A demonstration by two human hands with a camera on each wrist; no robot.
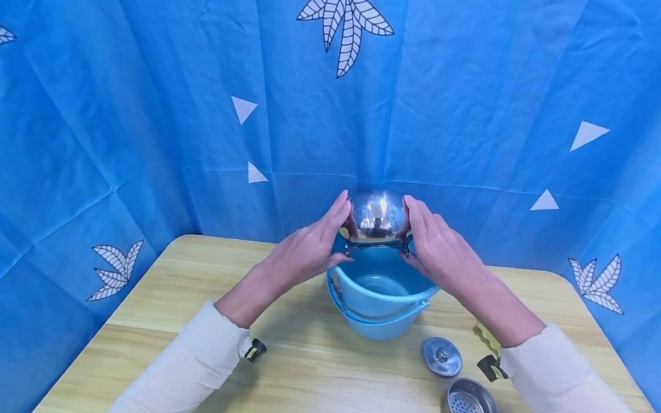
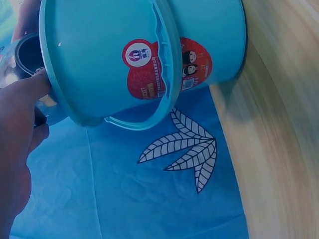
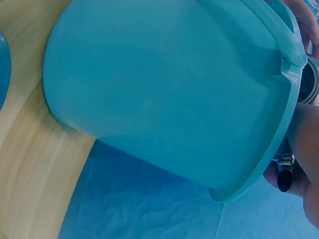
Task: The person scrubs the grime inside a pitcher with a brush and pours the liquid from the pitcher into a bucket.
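Observation:
A shiny stainless steel teapot [image 1: 378, 217] is tipped over the light blue bucket [image 1: 381, 329], its mouth turned down toward the inside. My left hand [image 1: 309, 247] holds the pot from the left side, and my right hand [image 1: 445, 249] holds it from the right. In the left wrist view the round dark opening of the teapot [image 2: 31, 52] shows beyond the bucket's rim. A short spout [image 3: 285, 178] shows beside the fingers in the right wrist view. The bucket hides much of the pot in both wrist views.
On the wooden table [image 1: 315, 382], a metal lid [image 1: 441, 357] with a knob and a round perforated strainer [image 1: 471, 409] lie right of the bucket. Something yellow with a wavy edge [image 1: 487, 338] is partly hidden by the right forearm. Blue curtain [image 1: 462, 113] surrounds the table.

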